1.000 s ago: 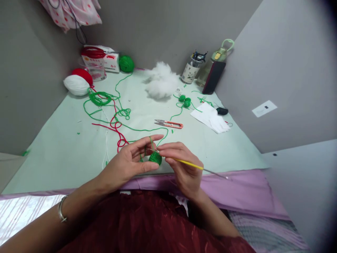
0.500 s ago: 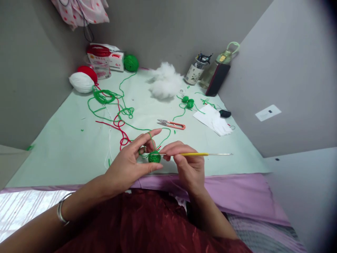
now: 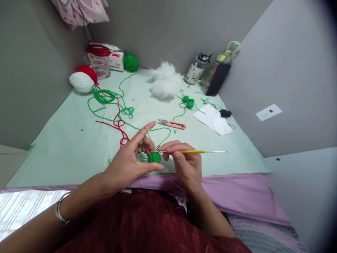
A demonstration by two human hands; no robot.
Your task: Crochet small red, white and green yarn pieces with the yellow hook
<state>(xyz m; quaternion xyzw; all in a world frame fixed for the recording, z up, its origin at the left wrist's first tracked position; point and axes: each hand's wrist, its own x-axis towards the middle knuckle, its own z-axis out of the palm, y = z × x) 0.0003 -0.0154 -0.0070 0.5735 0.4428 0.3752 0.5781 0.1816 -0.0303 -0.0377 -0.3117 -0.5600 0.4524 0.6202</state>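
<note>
The left hand (image 3: 124, 162), the nearer one to the work, grips it between thumb and fingers. Just to its right, the right hand (image 3: 186, 161) pinches the yellow-handled hook (image 3: 193, 151). This lies crosswise, working end pointing left, at the upper edge of the round green crochet piece (image 3: 154, 158), between both hands.

The thin metal hook with the yellow handle (image 3: 193, 151) used to slope down between three and four o'clock; now its back end points to three. Its tip went up to twelve o'clock on the small round green yarn piece (image 3: 154, 157). The left hand's (image 3: 126, 161) pointing finger went up, from nearer three o'clock to two.
</note>
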